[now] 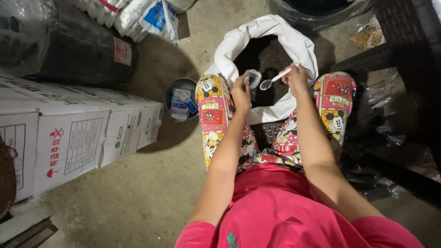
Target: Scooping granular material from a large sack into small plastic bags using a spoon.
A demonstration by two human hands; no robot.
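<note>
Clear, limp plastic pouch (252,78), pinched at its mouth by the left hand (240,92), looked light; right hand (296,78) fingers gripped the spoon (274,79) handle.

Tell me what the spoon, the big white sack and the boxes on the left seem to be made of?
The spoon in the right hand looks like plastic: white handle, glossy pale bowl, though metal can't be ruled out. The white sack seems woven plastic or cloth: matte, with soft folds at its rolled rim. The boxes look like printed white cardboard, with flat faces and sharp edges.
</note>
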